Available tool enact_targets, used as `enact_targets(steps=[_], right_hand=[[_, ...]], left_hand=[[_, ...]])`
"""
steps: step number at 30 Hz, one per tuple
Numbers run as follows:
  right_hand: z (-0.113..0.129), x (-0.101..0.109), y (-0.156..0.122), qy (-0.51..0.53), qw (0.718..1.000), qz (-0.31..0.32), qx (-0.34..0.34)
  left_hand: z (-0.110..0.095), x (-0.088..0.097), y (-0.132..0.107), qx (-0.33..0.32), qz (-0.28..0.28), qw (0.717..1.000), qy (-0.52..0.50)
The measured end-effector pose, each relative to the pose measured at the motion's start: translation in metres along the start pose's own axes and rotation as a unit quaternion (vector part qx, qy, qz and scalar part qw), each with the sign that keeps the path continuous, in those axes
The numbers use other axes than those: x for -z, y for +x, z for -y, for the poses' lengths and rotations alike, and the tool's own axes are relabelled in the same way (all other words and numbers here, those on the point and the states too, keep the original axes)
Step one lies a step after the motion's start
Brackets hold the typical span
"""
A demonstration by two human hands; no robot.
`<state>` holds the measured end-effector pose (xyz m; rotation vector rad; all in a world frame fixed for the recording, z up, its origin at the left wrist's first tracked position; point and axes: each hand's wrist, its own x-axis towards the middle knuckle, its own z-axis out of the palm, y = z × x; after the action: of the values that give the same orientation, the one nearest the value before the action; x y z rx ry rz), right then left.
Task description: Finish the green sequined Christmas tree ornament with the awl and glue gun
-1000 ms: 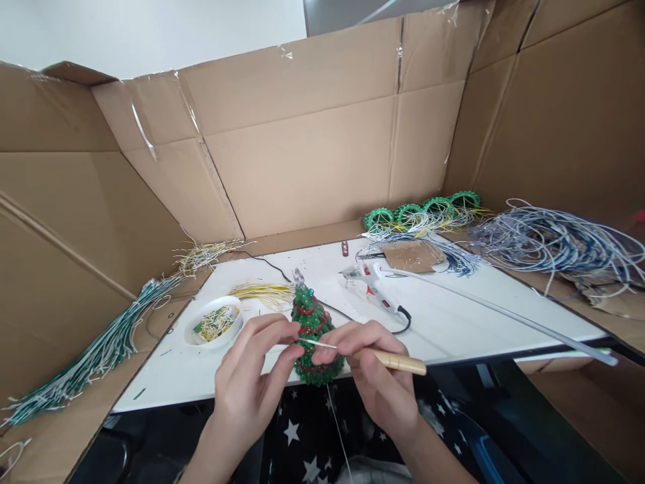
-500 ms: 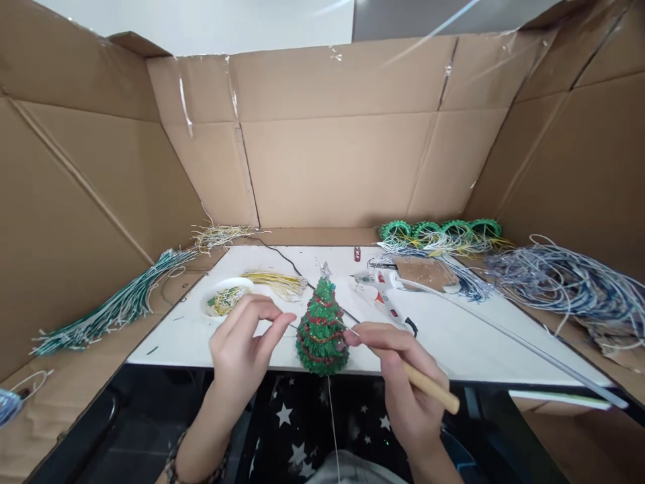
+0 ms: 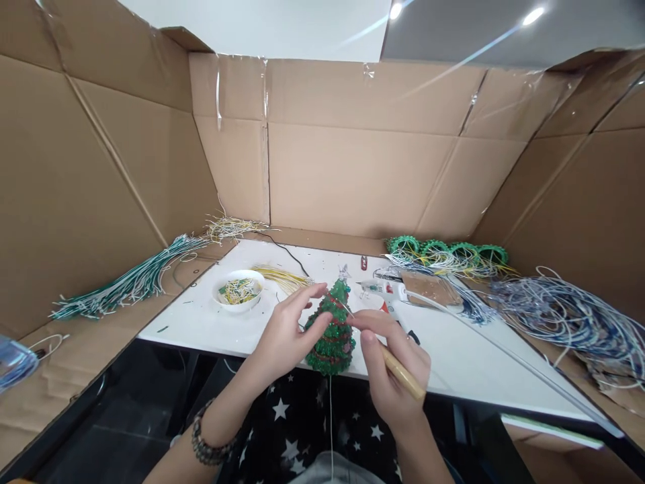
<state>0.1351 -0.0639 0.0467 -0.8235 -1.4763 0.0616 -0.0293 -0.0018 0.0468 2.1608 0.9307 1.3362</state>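
A small green Christmas tree ornament (image 3: pixel 332 346), wound with red garland and topped by a clear star, stands at the front edge of the white table. Over its left side reaches my left hand (image 3: pixel 289 326), thumb and fingers apart; whether the fingertips touch the tree I cannot tell. My right hand (image 3: pixel 396 363) grips a thin metal tool with a wooden handle (image 3: pixel 403 373), like an awl. The tool's tip points at the red garland on the upper right of the tree. A white wire hangs down below the tree's base.
Left of the tree is a white bowl (image 3: pixel 236 309) of short wire pieces, with yellow wires (image 3: pixel 282 277) behind it. A glue gun (image 3: pixel 383 289) lies to the right. Green tinsel rings (image 3: pixel 448 252) and coiled wires (image 3: pixel 564 306) line the right side, green-white wires (image 3: pixel 131 282) the left. Cardboard walls surround the table.
My left hand has moved right from beside the tree onto its upper left side, its pinch now opened. The tool in my right hand has shifted up along the tree. The view has turned slightly.
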Motion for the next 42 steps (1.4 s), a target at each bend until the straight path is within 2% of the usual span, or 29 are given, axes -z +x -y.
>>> enact_targets(steps=[4,8,12,26,31,35,37,39,40,42], right_hand=[[0.003,-0.003,0.010,-0.050,0.997,0.024,0.052],[0.004,-0.005,0.017,-0.081,0.992,0.028,0.096],[0.004,-0.005,0.018,-0.106,0.987,0.035,0.111],[0.005,-0.003,0.027,-0.104,0.992,0.046,0.053],[-0.005,0.002,0.012,-0.037,0.997,0.038,0.052],[-0.027,0.025,-0.016,-0.045,0.995,0.002,0.090],[-0.043,0.046,-0.029,-0.099,0.987,-0.001,0.127],[-0.060,0.073,-0.039,-0.194,0.972,0.034,0.131],[-0.068,0.087,-0.041,-0.252,0.962,0.050,0.096],[-0.087,0.113,-0.039,-0.377,0.922,0.075,-0.037]], left_hand=[[0.003,-0.006,0.001,0.003,0.053,0.997,-0.057],[0.004,-0.007,0.002,0.022,0.060,0.996,-0.070],[0.006,-0.007,0.001,0.030,0.054,0.996,-0.071],[0.012,-0.015,-0.001,0.042,0.034,0.995,-0.080],[0.016,-0.016,-0.001,0.056,0.036,0.995,-0.074],[0.019,-0.014,0.002,0.077,0.045,0.993,-0.076],[0.022,-0.013,0.003,0.082,0.068,0.989,-0.104],[0.027,-0.012,0.005,0.079,0.107,0.983,-0.128],[0.029,-0.012,0.005,0.084,0.121,0.980,-0.136],[0.033,-0.013,0.007,0.107,0.133,0.973,-0.153]])
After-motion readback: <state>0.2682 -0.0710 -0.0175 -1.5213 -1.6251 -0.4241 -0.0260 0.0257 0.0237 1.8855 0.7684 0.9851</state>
